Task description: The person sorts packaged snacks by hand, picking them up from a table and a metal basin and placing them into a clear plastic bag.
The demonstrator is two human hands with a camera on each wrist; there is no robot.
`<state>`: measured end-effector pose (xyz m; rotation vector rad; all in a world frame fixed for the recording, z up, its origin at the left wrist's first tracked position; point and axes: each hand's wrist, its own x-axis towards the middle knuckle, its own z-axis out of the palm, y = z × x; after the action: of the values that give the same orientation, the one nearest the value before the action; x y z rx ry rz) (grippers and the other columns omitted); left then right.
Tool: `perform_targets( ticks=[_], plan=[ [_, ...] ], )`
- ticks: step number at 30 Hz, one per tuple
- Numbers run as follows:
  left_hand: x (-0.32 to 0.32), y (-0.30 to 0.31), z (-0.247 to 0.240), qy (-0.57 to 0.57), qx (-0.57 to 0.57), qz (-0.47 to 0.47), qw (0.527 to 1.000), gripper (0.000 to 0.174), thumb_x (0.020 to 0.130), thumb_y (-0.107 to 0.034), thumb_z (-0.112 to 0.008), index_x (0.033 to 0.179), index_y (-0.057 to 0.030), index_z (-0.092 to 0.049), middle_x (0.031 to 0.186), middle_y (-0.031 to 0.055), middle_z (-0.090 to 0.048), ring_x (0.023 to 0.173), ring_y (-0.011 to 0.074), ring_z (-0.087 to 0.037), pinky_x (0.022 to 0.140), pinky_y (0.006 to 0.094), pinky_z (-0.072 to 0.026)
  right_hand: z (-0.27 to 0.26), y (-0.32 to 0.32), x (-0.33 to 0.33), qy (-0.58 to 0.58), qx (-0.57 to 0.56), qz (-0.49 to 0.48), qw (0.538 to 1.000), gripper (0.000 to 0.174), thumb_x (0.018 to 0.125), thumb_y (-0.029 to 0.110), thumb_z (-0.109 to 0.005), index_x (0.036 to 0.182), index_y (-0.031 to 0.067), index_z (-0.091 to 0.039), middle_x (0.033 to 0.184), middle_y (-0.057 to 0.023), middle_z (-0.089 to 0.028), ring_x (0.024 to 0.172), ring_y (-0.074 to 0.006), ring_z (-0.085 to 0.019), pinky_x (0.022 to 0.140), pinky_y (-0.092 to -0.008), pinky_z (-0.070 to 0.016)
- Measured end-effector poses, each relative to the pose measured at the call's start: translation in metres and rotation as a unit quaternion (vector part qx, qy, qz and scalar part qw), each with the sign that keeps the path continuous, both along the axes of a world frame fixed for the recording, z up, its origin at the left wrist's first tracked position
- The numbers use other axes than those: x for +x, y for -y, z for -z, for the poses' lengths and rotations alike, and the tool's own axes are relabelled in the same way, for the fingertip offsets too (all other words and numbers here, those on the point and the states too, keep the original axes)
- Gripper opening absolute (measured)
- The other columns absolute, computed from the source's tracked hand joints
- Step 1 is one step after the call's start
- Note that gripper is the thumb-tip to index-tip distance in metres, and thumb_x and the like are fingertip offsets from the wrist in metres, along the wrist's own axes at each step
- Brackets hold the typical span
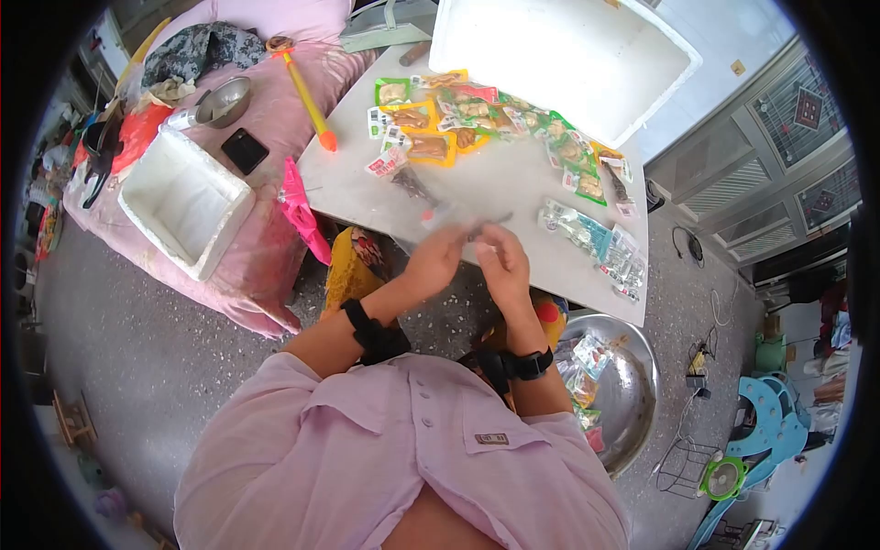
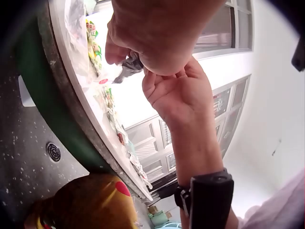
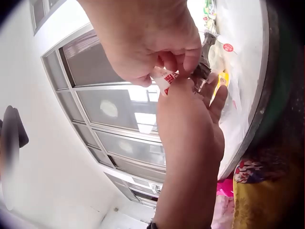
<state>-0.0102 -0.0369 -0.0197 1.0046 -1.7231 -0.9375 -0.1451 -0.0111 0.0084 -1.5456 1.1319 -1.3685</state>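
Observation:
Over the table's front edge, my left hand (image 1: 434, 262) and right hand (image 1: 503, 264) meet with curled fingers. Between them they pinch a small packet (image 3: 204, 67) with dark contents. Its white end with red lettering (image 3: 164, 80) sticks out under the right hand's fingers in the right wrist view. From the left wrist, the packet's dark part (image 2: 128, 69) pokes out past the left fingers, the rest being hidden by both hands. A similar dark packet (image 1: 412, 186) with a red and white label lies on the table just beyond the left hand.
Yellow and green food packets (image 1: 426, 147) spread across the table (image 1: 367, 197), with silvery ones (image 1: 596, 243) at the right. Behind stands a large white foam box (image 1: 559, 64). A metal basin (image 1: 632, 394) holding packets sits at lower right; another foam box (image 1: 183, 206) is on the pink-covered bed.

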Motion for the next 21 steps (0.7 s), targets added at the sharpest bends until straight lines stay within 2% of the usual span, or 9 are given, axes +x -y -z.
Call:
perform_targets(
  ticks=[3,6,9,10,13,14,17,20,21],
  plan=[
    [0.004,0.001,-0.007,-0.220,0.273,0.030,0.936,0.026,0.082,-0.009,-0.039,0.106,-0.0011,-0.041,0.097,0.0128,-0.052,0.082,0.0259,-0.055,0.070,0.0327,-0.0462,0.027,0.001,-0.027,-0.095,-0.059,0.228,0.967,0.031,0.076,0.011,-0.056,0.103,-0.0002,-0.046,0.092,-0.0074,-0.050,0.078,-0.0123,-0.050,0.065,-0.0238,-0.0425],
    [0.010,0.001,-0.016,-0.320,0.399,0.044,0.858,0.024,0.082,-0.011,-0.040,0.104,-0.0013,-0.043,0.095,0.0117,-0.052,0.082,0.0249,-0.056,0.068,0.0333,-0.0475,0.044,0.002,-0.054,0.032,0.051,0.225,0.972,0.034,0.078,0.012,-0.054,0.107,0.0011,-0.042,0.098,-0.0077,-0.049,0.081,-0.0153,-0.051,0.067,-0.0252,-0.0435],
    [0.016,0.002,-0.020,-0.317,0.456,0.103,0.825,0.024,0.081,-0.011,-0.043,0.103,-0.0014,-0.043,0.092,0.0124,-0.052,0.080,0.0264,-0.056,0.067,0.0349,-0.0480,0.027,-0.012,-0.063,0.286,0.273,0.073,0.916,0.032,0.080,0.013,-0.050,0.108,0.0018,-0.040,0.096,-0.0070,-0.050,0.079,-0.0186,-0.052,0.072,-0.0292,-0.0443],
    [0.021,0.006,-0.018,-0.308,0.461,0.138,0.821,0.024,0.081,-0.011,-0.044,0.103,-0.0015,-0.043,0.091,0.0123,-0.053,0.079,0.0266,-0.056,0.067,0.0355,-0.0481,0.027,-0.012,-0.068,0.321,0.269,0.061,0.906,0.027,0.082,0.014,-0.047,0.105,0.0022,-0.042,0.095,-0.0079,-0.052,0.082,-0.0197,-0.053,0.073,-0.0329,-0.0455],
    [0.023,0.010,-0.015,-0.306,0.482,0.203,0.796,0.026,0.080,-0.012,-0.047,0.103,-0.0018,-0.043,0.089,0.0125,-0.053,0.077,0.0270,-0.057,0.068,0.0371,-0.0482,0.026,-0.008,-0.078,0.382,0.202,-0.070,0.899,0.029,0.081,0.021,-0.051,0.104,0.0057,-0.043,0.096,-0.0078,-0.054,0.087,-0.0185,-0.054,0.067,-0.0316,-0.0463],
    [0.025,0.009,-0.014,-0.309,0.489,0.216,0.786,0.026,0.079,-0.012,-0.048,0.103,-0.0019,-0.043,0.088,0.0127,-0.054,0.076,0.0271,-0.057,0.068,0.0375,-0.0482,0.031,-0.011,-0.079,0.404,0.234,-0.064,0.882,0.026,0.080,0.019,-0.052,0.103,0.0091,-0.045,0.093,-0.0086,-0.055,0.083,-0.0195,-0.056,0.060,-0.0327,-0.0484],
    [0.019,0.004,-0.019,-0.270,0.490,0.186,0.807,0.026,0.078,-0.020,-0.051,0.098,-0.0030,-0.046,0.085,0.0104,-0.052,0.076,0.0242,-0.057,0.065,0.0313,-0.0479,0.032,-0.019,-0.080,0.373,0.279,-0.104,0.879,0.022,0.080,0.014,-0.051,0.101,0.0095,-0.047,0.087,-0.0081,-0.057,0.076,-0.0196,-0.057,0.054,-0.0287,-0.0488],
    [0.026,0.014,-0.012,-0.098,0.314,0.082,0.941,0.032,0.075,-0.019,-0.055,0.101,-0.0013,-0.047,0.089,0.0134,-0.053,0.081,0.0245,-0.055,0.071,0.0321,-0.0446,0.037,-0.020,-0.080,0.461,0.225,-0.034,0.858,0.019,0.080,0.009,-0.050,0.098,0.0084,-0.046,0.085,-0.0104,-0.057,0.068,-0.0213,-0.059,0.045,-0.0255,-0.0484],
    [0.029,0.014,-0.010,0.025,0.172,0.020,0.985,0.034,0.074,-0.020,-0.056,0.101,-0.0013,-0.047,0.089,0.0140,-0.053,0.082,0.0253,-0.053,0.072,0.0323,-0.0438,0.039,-0.021,-0.082,0.457,0.218,0.015,0.862,0.017,0.080,0.009,-0.050,0.097,0.0082,-0.046,0.085,-0.0100,-0.057,0.068,-0.0209,-0.059,0.044,-0.0253,-0.0481]
  ],
)
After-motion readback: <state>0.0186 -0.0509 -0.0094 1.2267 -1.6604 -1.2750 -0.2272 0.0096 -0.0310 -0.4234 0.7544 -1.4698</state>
